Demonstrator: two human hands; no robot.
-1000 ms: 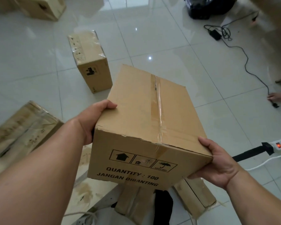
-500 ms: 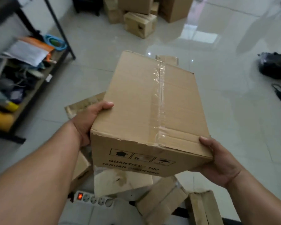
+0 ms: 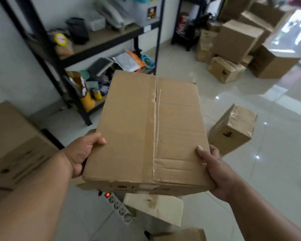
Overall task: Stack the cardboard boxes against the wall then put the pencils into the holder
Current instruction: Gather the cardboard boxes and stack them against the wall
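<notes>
I carry a taped brown cardboard box [image 3: 146, 133] in front of me, above the floor. My left hand [image 3: 83, 152] grips its left side, thumb on the top face. On the right side my right hand [image 3: 214, 169] grips the near corner, thumb on top. Another cardboard box [image 3: 233, 129] lies tilted on the tiled floor just right of the carried one. A large box [image 3: 12, 145] stands at the left by the white wall. No pencils or holder are in sight.
A black metal shelf [image 3: 97, 40] full of clutter stands against the wall ahead. Several cardboard boxes [image 3: 236, 42] are piled at the back right. A white power strip [image 3: 118, 206] and flat cardboard pieces [image 3: 156, 207] lie on the floor below the box.
My view has swung left from the open floor toward the shelf and wall. The box stays held in both hands and now sits flatter, its printed front face nearly hidden.
</notes>
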